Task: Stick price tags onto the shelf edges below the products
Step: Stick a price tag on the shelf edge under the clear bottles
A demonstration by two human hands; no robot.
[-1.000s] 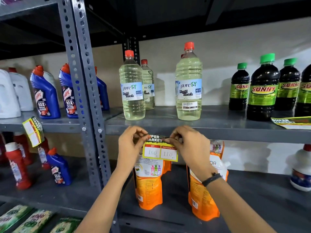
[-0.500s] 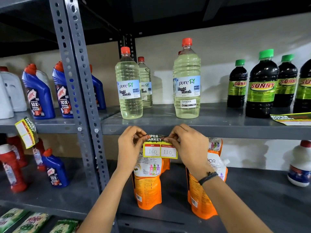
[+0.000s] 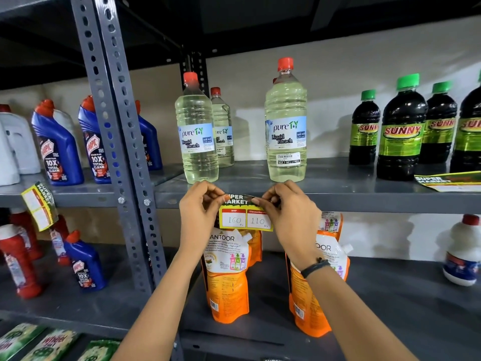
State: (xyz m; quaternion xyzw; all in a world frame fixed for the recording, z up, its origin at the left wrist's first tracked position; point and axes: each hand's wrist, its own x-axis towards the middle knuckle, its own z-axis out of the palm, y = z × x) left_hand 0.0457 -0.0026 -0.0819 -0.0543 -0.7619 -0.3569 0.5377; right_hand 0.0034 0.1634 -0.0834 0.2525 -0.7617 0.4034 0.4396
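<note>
A yellow price tag (image 3: pixel 245 215) headed SUPER MARKET, marked 160 and 110, hangs against the grey shelf edge (image 3: pixel 364 203) below the clear liquid bleach bottles (image 3: pixel 285 131). My left hand (image 3: pixel 200 212) pinches its top left corner. My right hand (image 3: pixel 289 212) pinches its top right corner, which curls slightly. The tag's lower half hangs below the shelf edge, in front of orange refill pouches (image 3: pixel 227 277).
Another tag (image 3: pixel 39 204) hangs on the left shelf edge under blue toilet cleaner bottles (image 3: pixel 58 147). A loose tag (image 3: pixel 447 181) lies on the shelf by dark green-capped bottles (image 3: pixel 400 131). A perforated upright post (image 3: pixel 122 152) divides the racks. A white bottle (image 3: pixel 463 252) stands lower right.
Both hands and the tag have stayed at the shelf edge, rising slightly against it. The view has shifted a little, with the shelf contents sliding left and down.
</note>
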